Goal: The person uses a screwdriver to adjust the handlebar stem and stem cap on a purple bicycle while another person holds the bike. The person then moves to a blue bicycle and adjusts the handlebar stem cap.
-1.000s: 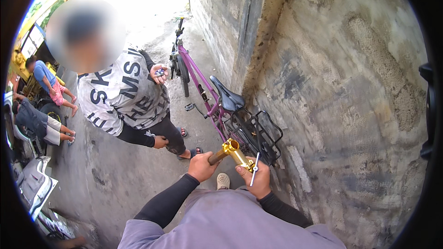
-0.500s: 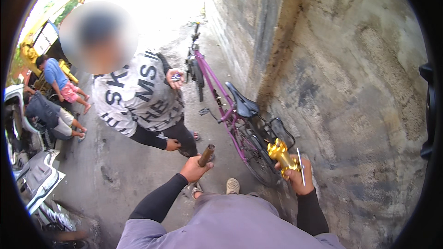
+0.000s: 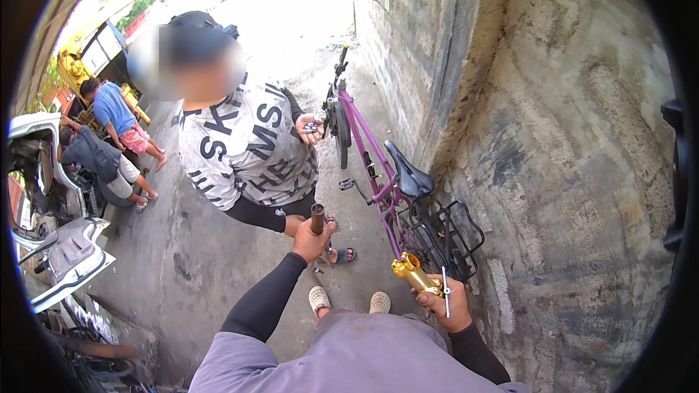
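Note:
My left hand (image 3: 310,244) is closed around a short brown metal tube (image 3: 317,215), its hollow end pointing up. In my right hand (image 3: 457,307) is a shiny gold bicycle stem (image 3: 414,275), with its round clamp end facing away from me. The same hand also grips a thin silver tool (image 3: 446,294) that looks like a hex key, upright beside the stem. A co-worker in a white patterned shirt (image 3: 247,145) stands facing me. That person's raised, open palm (image 3: 309,131) bears several small dark, shiny pieces. Their other hand is mostly hidden behind my left hand.
A purple bicycle (image 3: 362,127) with a black saddle (image 3: 409,169) and a black rear rack (image 3: 459,229) stands along the rough concrete wall (image 3: 568,138). Two other people bend near a stripped white vehicle body (image 3: 73,247) at the far left.
The whole view has shifted, so the bicycle and co-worker appear farther right. My right hand has come inward with the stem and tool, and the stem has tilted. Both grips remain.

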A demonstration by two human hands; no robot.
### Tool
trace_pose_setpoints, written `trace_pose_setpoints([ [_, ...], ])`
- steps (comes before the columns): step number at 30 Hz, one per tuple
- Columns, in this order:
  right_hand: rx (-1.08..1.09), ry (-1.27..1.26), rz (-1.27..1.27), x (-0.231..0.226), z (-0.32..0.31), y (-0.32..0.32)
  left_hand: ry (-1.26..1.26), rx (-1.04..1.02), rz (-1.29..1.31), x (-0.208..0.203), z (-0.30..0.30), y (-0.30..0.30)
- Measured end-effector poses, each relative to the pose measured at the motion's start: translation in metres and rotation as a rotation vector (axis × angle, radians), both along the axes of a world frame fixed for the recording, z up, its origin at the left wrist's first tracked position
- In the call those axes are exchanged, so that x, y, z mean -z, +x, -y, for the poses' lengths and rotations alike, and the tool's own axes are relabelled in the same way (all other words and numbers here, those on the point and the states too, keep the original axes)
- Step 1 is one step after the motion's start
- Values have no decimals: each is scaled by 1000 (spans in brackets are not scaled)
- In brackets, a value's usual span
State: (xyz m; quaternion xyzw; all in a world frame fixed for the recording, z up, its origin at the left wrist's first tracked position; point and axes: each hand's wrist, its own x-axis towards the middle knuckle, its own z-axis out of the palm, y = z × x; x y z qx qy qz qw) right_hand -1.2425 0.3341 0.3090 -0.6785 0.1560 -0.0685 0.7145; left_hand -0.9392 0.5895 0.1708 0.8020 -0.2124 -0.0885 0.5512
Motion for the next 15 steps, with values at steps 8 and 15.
trace_pose_setpoints([
  [8, 69, 27, -20, 4, -8, -9, -106, -74, -15, 5, 1, 4],
  [15, 48, -155, -71, 29, -1, -13, 29, -129, -91, 30, 0, 5],
])
